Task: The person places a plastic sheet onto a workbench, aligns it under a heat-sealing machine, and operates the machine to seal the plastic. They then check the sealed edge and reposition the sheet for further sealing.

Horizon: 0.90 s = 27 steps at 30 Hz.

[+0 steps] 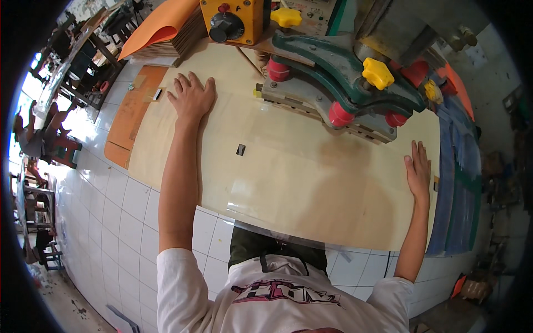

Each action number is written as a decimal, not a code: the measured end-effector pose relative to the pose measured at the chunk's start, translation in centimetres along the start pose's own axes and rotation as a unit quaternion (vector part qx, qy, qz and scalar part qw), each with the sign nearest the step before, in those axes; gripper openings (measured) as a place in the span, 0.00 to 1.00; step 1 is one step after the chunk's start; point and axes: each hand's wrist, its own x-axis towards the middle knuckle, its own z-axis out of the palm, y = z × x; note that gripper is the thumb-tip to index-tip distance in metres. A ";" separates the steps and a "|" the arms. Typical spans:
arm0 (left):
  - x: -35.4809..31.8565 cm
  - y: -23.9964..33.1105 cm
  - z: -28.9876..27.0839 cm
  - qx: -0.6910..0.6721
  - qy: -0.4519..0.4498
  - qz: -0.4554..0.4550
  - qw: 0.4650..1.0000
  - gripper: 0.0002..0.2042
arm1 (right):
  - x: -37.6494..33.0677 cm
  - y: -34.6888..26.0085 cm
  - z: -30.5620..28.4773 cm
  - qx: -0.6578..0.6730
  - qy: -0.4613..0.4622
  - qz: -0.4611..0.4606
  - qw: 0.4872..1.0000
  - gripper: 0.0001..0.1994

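one worker, in a white shirt (244, 313), reaches both bare arms forward over a broad cream sheet (277, 183), which lies flat from just past the waist to beneath a green press (344, 72). the step in hand looks to be steadying the sheet, one hand near each side; the next move would seem to call for even, light pressure, with the fingers well clear of the press.

the right hand (419, 171), the nearer one, rests by the sheet's right edge, its fingers straight and close together, the thumb a little apart; it grips nothing. how hard it presses, one cannot tell. a small dark patch (240, 149) marks the sheet between the arms. the left hand (194, 97), farther out, lies palm down on the sheet's left part, fingers spread wide, the thumb well out to the side, also holding nothing.

beyond, the press overhangs the sheet on the far side, with red knobs (341, 114) below and yellow knobs (378, 74) above, between the two hands but apart from both. behind stand a yellow box (252, 25) with a black dial (226, 28) and, to its left, an orange-topped stack (161, 28).
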 end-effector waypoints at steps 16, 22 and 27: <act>0.1 0.4 -0.5 0.015 -0.015 -0.013 1.000 0.41 | 0.0 0.1 -0.3 0.007 0.011 -0.010 1.000 0.32; 0.2 0.5 -0.5 0.018 -0.018 -0.008 1.000 0.41 | -0.3 0.1 -0.4 0.016 0.018 -0.010 1.000 0.32; 0.3 0.2 -0.3 0.020 -0.015 -0.001 1.000 0.40 | -0.2 0.3 -0.2 0.008 0.020 -0.009 1.000 0.32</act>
